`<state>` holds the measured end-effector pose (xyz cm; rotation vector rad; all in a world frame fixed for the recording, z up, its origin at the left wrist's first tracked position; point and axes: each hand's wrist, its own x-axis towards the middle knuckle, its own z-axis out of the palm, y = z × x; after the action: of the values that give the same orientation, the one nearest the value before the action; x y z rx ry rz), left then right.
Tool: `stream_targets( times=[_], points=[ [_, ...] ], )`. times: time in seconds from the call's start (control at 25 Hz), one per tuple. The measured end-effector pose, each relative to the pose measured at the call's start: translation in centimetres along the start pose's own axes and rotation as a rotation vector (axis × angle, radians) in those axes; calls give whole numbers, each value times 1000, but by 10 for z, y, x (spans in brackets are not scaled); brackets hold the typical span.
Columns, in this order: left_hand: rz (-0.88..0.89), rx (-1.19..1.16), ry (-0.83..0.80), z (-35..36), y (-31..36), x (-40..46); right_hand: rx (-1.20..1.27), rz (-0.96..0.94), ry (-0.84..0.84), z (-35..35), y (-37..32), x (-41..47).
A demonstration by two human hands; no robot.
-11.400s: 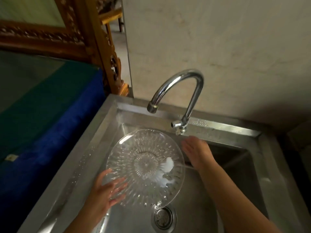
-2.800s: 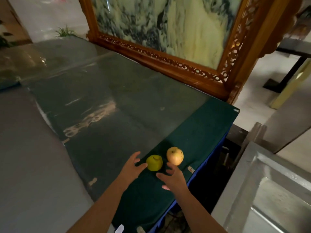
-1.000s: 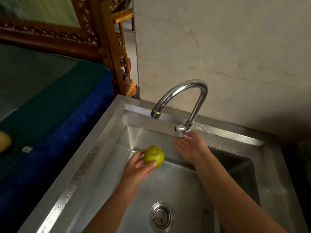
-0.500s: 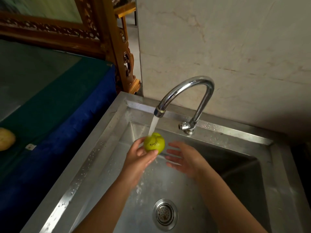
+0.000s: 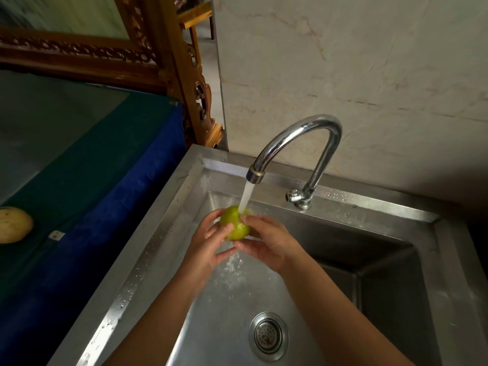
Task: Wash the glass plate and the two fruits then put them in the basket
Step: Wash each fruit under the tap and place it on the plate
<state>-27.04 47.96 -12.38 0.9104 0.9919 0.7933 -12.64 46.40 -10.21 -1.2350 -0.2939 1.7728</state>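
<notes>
- Now closing around the green fruit [image 5: 234,226] from the right, where half a second ago reaching in open beside it: right hand [image 5: 266,243].
- Cupping the same fruit from the left, fingers curled over it: left hand [image 5: 208,241]; both hands pressing it between them, probably for rubbing the skin clean.
- Keeping the fruit directly under the stream from the tap [image 5: 295,151], above the far left part of the sink [image 5: 412,215], so runoff is falling toward the drain [image 5: 268,336].
- Lying unwashed on the green surface [image 5: 87,143] at far left: yellow fruit [image 5: 13,224].
- Showing nowhere: plate and basket.
</notes>
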Motion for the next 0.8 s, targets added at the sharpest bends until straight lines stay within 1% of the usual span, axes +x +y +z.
stream_targets(
  times=[0.08, 0.16, 0.24, 0.28, 0.32, 0.4, 0.48, 0.56, 0.6, 0.72, 0.76, 0.8],
  points=[
    [-122, 9, 42, -1, 7, 2, -71, -91, 4, 0, 2, 2],
    [-320, 20, 108, -1, 13, 8, -208, -208, 16, -3, 4, 3],
    [-455, -38, 64, -1, 21, 11, -419, -357, 21, -6, 3, 0],
    [-466, -79, 30, 0, 25, 12, -494, -432, -7, -7, 2, -2],
    [-448, -120, 2, 1, 27, 12, -531, -493, -50, -8, 1, -4],
    [-344, -174, -49, 3, 27, 14, -530, -555, -111, -11, -1, -9],
    [-180, -141, -83, 6, 23, 16, -525, -546, -119, -14, -4, -12],
    [-42, -83, -61, 10, 20, 15, -426, -472, -77, -18, -8, -12],
    [4, -57, -41, 12, 19, 14, -326, -428, -4, -21, -11, -11],
    [91, 19, -22, 15, 15, 13, -9, -337, 375, -33, -30, -3],
    [109, 54, -22, 14, 14, 13, 31, -321, 456, -38, -38, 3],
    [120, 81, -22, 14, 13, 12, 39, -304, 500, -41, -46, 8]
  ],
)
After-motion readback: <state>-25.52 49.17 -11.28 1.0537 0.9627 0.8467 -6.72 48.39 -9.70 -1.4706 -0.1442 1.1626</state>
